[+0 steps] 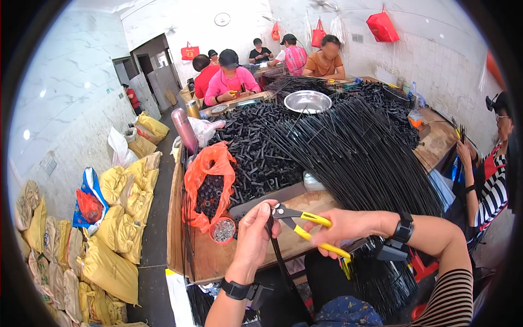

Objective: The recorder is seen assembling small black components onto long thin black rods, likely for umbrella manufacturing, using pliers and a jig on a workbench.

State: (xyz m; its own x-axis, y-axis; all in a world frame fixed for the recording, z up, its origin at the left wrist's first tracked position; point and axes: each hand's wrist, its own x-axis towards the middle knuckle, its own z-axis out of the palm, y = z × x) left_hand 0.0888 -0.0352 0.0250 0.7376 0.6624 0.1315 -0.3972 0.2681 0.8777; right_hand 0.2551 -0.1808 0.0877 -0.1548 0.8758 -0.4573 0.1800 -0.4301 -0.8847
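Note:
My left hand (252,235) is closed around a thin bundle of black rods (282,260) that hangs down past the table's front edge. In my right hand (344,229) is a pair of pliers (317,219) with yellow handles and a dark metal head. The pliers' jaws meet the rods close to my left thumb and fingertips; whether they bite on a small part there is hidden. Just left of my left hand stands a small red tub (223,230) of tiny metal pieces. Behind it, an open orange plastic bag (227,163) holds small black parts.
A wide pile of short black pieces (256,147) covers the middle of the table. Long black rods (354,147) lie in a heap at right, by a steel bowl (308,102). Yellow sacks (111,267) line the left wall. A co-worker in stripes (493,180) sits at right; others sit beyond.

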